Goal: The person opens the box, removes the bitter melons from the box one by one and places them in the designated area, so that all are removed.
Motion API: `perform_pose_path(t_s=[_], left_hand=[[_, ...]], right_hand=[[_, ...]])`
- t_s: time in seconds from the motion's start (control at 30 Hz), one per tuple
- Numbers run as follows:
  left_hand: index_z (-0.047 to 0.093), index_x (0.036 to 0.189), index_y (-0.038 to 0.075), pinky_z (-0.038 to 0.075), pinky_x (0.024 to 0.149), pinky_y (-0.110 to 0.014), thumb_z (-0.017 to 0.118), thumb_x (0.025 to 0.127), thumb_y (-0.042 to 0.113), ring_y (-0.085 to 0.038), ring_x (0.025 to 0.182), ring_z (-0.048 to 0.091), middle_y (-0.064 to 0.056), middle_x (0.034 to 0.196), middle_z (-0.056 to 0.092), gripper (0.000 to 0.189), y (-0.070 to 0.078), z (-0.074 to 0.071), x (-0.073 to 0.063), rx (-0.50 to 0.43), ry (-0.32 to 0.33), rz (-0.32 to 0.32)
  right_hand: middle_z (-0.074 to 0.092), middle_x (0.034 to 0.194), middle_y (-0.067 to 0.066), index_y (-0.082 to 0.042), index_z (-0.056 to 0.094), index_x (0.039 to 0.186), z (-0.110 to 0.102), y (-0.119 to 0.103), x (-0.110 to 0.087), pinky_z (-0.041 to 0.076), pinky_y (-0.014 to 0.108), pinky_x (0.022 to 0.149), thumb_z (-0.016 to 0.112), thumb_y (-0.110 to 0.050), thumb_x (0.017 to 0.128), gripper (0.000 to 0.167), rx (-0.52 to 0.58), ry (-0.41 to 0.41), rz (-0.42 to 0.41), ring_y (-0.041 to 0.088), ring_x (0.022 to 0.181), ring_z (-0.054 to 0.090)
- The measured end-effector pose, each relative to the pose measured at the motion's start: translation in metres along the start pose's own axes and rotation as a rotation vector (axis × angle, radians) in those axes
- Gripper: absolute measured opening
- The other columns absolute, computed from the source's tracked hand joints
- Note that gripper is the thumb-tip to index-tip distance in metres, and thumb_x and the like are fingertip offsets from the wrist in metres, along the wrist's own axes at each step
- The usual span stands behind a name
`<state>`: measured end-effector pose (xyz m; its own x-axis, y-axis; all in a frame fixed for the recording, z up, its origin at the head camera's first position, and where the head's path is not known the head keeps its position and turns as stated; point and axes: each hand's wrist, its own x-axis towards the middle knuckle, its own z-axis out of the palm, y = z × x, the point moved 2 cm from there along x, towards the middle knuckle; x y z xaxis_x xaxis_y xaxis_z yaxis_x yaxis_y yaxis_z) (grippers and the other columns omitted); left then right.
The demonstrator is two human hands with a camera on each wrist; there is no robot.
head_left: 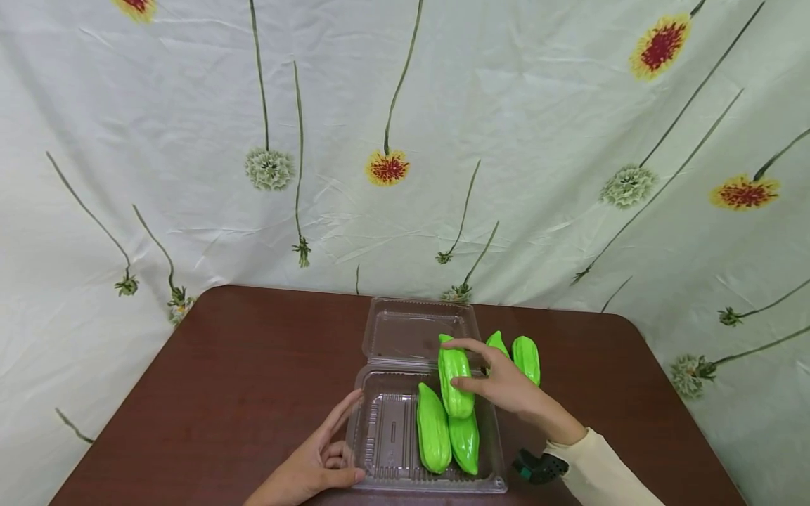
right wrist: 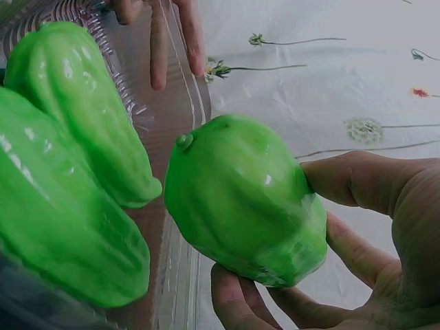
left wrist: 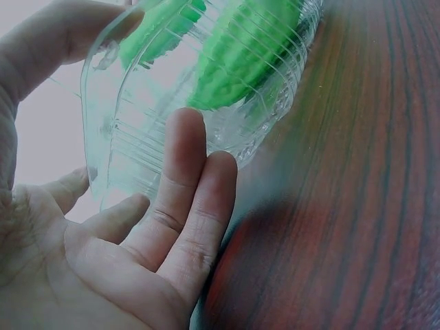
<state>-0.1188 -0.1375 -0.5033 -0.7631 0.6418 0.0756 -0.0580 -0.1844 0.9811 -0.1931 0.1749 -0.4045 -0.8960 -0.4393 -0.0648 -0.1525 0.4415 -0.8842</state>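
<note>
Your hands are apart, on opposite sides of the tray. Your right hand [head_left: 506,388] has thumb and fingers clamped on a green gourd [head_left: 455,383], held above the right half of the clear tray [head_left: 436,485], pointed end toward the tray's far edge. Your left hand [head_left: 316,457] isn't gripping: fingers extended against the tray's left side, thumb on the rim by the near-left corner. Two more gourds [head_left: 433,432] lie side by side inside, toward the right edge; whether the held one touches them, can't tell. Lid [head_left: 414,330] lies open off the tray's far edge. Another gourd pair [head_left: 526,358] sits on the table [head_left: 253,365] past the tray's far-right corner, one partly hidden by your right hand. Flowered cloth [head_left: 329,91] hangs behind the table's far edge.
</note>
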Motion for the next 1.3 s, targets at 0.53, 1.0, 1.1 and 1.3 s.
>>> perform_pose_path(t_s=[0.53,1.0,1.1,1.3], left_hand=[[-0.007,0.162,0.019,0.048,0.070,-0.014,0.066,0.089,-0.007,-0.001,0.077,0.056,-0.025,0.163,-0.018,0.106,0.001,0.000,0.000,0.009,0.001,0.010],[-0.009,0.162,0.017,0.048,0.071,-0.013,0.069,0.089,-0.006,0.000,0.078,0.056,-0.027,0.161,-0.020,0.109,-0.001,0.000,-0.001,0.009,-0.007,0.031],[-0.009,0.162,0.018,0.048,0.071,-0.013,0.069,0.089,-0.005,0.000,0.077,0.056,-0.026,0.162,-0.019,0.109,-0.001,0.000,0.000,0.011,-0.003,0.026],[-0.008,0.162,0.019,0.049,0.071,-0.014,0.067,0.089,-0.006,-0.001,0.077,0.056,-0.024,0.163,-0.018,0.107,0.000,0.000,0.000,0.009,0.002,0.012]], right_hand=[[0.035,0.159,0.016,-0.017,0.052,0.144,-0.039,0.024,-0.018,0.049,0.045,0.090,0.069,-0.017,0.095,0.052,-0.015,0.136,0.050,0.048,0.131,0.045],[0.037,0.158,0.016,-0.011,0.049,0.146,-0.066,0.035,-0.029,0.047,0.042,0.088,0.066,-0.012,0.096,0.053,-0.035,0.204,0.033,0.045,0.133,0.043],[0.036,0.158,0.015,-0.013,0.047,0.147,-0.072,0.039,-0.031,0.046,0.043,0.089,0.065,-0.014,0.098,0.053,-0.045,0.222,0.057,0.044,0.132,0.044],[0.033,0.158,0.016,-0.018,0.044,0.151,-0.088,0.049,-0.037,0.043,0.056,0.095,0.062,-0.020,0.100,0.054,-0.066,0.248,0.121,0.044,0.133,0.040]])
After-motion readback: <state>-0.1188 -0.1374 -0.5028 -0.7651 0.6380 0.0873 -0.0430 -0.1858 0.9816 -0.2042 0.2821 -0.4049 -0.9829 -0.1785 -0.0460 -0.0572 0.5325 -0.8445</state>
